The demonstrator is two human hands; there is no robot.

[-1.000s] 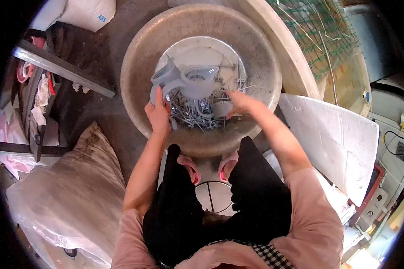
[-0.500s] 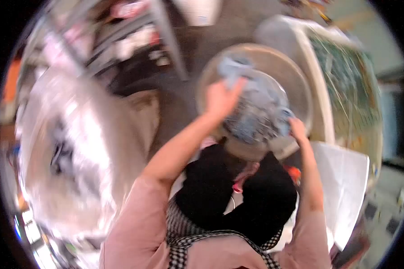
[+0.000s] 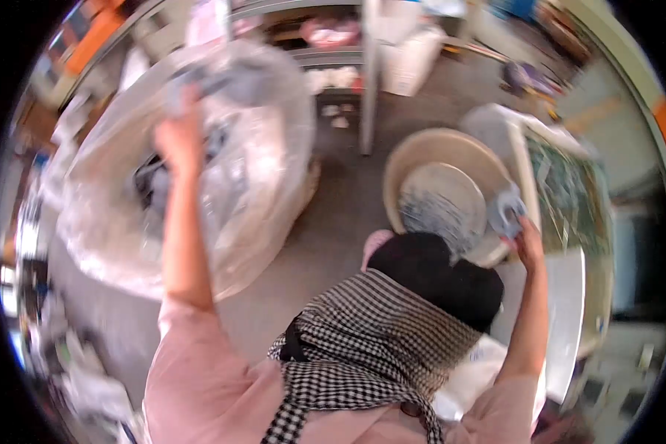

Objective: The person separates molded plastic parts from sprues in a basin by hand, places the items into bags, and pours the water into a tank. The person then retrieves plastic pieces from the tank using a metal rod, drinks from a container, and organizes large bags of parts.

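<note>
Over an open bag (image 3: 89, 211), a grey piece (image 3: 246, 83) is gripped rightward in the left hand's (image 3: 179, 140) fingers, another (image 3: 506, 210) pinched in the right hand (image 3: 528, 244).

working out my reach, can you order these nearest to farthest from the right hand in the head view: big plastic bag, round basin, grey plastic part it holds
From the right hand:
1. grey plastic part: in the hand's fingers
2. round basin: just left of the hand
3. big plastic bag: far over on the left side, beyond the basin
</note>
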